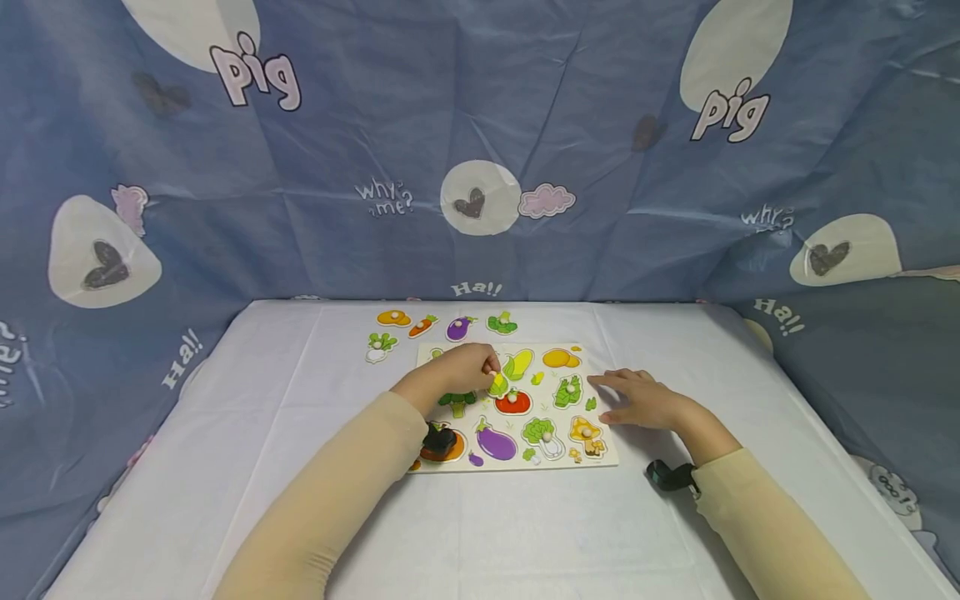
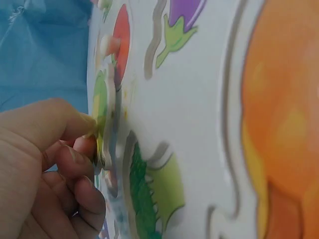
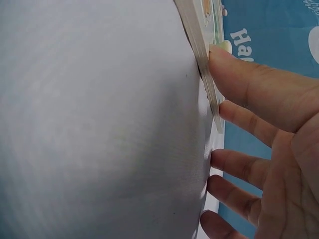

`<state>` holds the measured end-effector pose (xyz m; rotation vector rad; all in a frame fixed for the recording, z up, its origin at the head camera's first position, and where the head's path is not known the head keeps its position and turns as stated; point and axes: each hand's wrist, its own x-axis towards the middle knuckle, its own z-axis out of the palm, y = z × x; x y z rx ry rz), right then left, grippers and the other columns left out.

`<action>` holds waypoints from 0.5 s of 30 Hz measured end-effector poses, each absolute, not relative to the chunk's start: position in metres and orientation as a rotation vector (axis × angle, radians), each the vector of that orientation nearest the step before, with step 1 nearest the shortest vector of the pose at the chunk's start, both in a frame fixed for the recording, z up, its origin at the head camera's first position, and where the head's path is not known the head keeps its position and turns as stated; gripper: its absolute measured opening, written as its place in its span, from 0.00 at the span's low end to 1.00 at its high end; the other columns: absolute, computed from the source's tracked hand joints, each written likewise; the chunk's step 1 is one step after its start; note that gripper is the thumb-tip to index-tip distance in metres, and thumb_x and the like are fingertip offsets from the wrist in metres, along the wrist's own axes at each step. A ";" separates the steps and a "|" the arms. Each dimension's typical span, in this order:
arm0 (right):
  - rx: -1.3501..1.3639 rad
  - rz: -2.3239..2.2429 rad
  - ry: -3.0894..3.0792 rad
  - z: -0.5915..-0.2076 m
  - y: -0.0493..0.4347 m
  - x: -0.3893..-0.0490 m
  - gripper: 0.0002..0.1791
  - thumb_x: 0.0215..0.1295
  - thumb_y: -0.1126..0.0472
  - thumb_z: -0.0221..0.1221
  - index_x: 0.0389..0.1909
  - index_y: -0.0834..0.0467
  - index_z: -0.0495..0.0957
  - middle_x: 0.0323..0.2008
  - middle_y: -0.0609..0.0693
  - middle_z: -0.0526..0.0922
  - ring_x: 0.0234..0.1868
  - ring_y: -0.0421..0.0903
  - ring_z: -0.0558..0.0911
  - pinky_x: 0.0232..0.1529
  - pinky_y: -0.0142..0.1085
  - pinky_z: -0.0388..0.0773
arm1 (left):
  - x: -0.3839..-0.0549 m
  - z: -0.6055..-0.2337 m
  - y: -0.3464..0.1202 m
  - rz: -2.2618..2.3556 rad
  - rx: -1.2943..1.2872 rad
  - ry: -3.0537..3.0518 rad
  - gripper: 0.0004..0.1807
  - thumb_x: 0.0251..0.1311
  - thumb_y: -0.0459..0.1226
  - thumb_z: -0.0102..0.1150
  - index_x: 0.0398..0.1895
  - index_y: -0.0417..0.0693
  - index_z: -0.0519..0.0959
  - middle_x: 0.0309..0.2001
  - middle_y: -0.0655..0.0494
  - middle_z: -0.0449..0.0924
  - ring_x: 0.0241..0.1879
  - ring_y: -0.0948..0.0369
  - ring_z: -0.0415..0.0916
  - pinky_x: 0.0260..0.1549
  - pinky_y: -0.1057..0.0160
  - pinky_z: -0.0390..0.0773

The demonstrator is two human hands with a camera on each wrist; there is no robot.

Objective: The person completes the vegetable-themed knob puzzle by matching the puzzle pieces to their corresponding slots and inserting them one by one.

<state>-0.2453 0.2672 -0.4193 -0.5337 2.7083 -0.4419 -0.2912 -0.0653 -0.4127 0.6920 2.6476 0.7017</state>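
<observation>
My left hand point(image 1: 459, 371) pinches a corn puzzle piece point(image 1: 498, 386) over the middle of a white vegetable puzzle board point(image 1: 542, 402). In the left wrist view the corn piece point(image 2: 101, 112) stands tilted on edge between thumb and finger, close to the board beside the red tomato piece point(image 2: 122, 37). The printed corn recess point(image 1: 519, 364) lies just behind it. My right hand point(image 1: 643, 402) rests at the board's right side, fingers spread. The right wrist view shows its thumb point(image 3: 249, 82) at the board's edge point(image 3: 198, 50), the other fingertips lower along the white cloth.
Beyond the board lie loose knobbed pieces: potato point(image 1: 392, 318), carrot point(image 1: 423, 326), eggplant point(image 1: 457, 329), broccoli point(image 1: 502, 324) and white radish point(image 1: 377, 352). Cabbage point(image 1: 567, 392), bok choy point(image 1: 542, 437) and mushroom point(image 1: 586, 435) pieces sit in the board. A blue curtain point(image 1: 375, 250) borders the table.
</observation>
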 end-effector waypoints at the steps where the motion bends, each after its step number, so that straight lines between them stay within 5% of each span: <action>1: -0.536 -0.442 2.709 -0.419 0.267 -0.245 0.43 0.62 0.41 0.65 0.75 0.50 0.64 0.73 0.65 0.59 0.71 0.71 0.56 0.61 0.71 0.56 | -0.291 -0.413 -0.065 0.692 0.689 2.644 0.04 0.67 0.33 0.58 0.42 0.46 0.77 0.36 0.57 0.73 0.36 0.61 0.69 0.43 0.61 0.71; 15: -0.547 -0.433 2.711 -0.419 0.267 -0.245 0.41 0.63 0.41 0.64 0.75 0.50 0.64 0.74 0.65 0.59 0.71 0.71 0.56 0.62 0.72 0.56 | -0.297 -0.420 -0.059 0.747 0.676 2.676 0.09 0.65 0.33 0.61 0.46 0.44 0.77 0.38 0.56 0.74 0.39 0.59 0.70 0.48 0.60 0.73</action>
